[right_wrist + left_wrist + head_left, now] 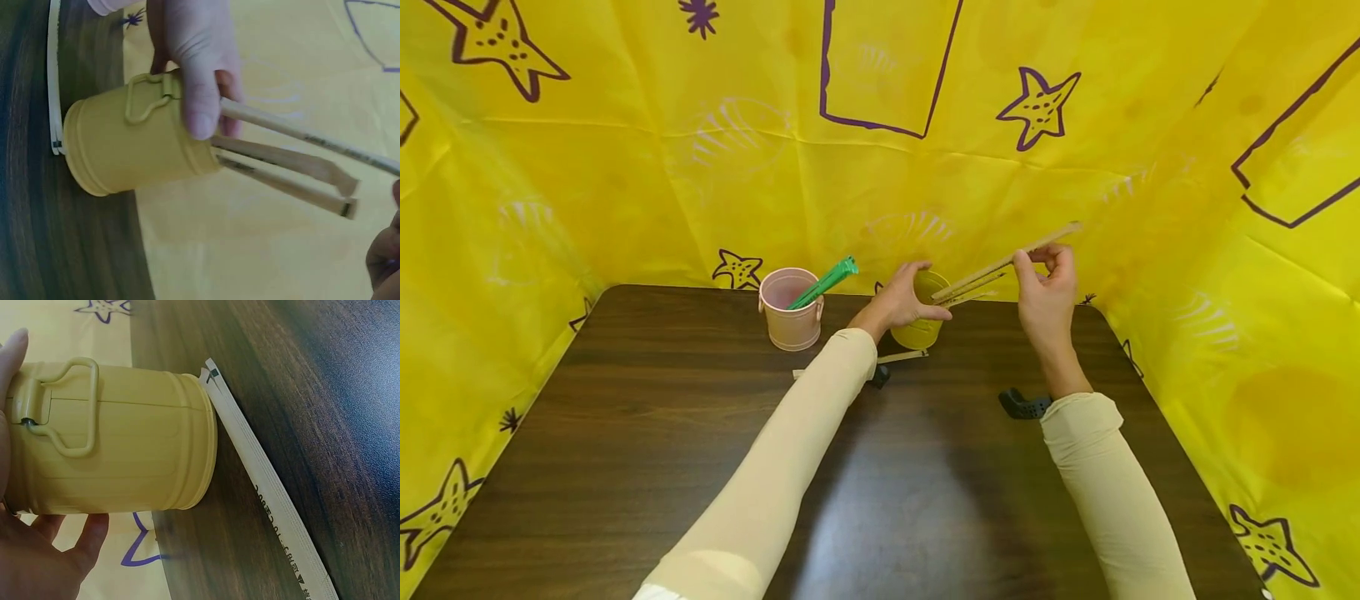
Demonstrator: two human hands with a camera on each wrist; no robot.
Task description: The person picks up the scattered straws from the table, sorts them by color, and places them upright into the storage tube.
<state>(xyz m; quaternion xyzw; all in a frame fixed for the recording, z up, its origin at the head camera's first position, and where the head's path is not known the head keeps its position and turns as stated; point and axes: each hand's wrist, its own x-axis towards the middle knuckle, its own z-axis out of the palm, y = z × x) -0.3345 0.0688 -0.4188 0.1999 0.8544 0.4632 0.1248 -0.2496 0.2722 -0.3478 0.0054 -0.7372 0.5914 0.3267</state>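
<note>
My left hand [895, 302] grips the rim of a small yellow bucket [916, 335], thumb at the near side and the other fingers round the far side. My right hand [1049, 292] pinches a long, thin paper-wrapped stick [988, 268] near its upper end. The lower end of that stick is hidden inside the bucket's mouth. Two similar wrapped sticks [287, 160] lean out of the bucket below it. One more wrapped stick [269, 481], with dark printing, lies on the table close to the bucket's base; my left sleeve covers part of it in the head view.
A pink bucket [793, 327] stands to the left, with green wrapped sticks [823, 284] leaning out of it. The dark wooden table [647, 433] is enclosed by a yellow sheet [662, 200] printed with starfish, close behind both buckets. Dark camera mounts [1024, 405] sit at the wrists.
</note>
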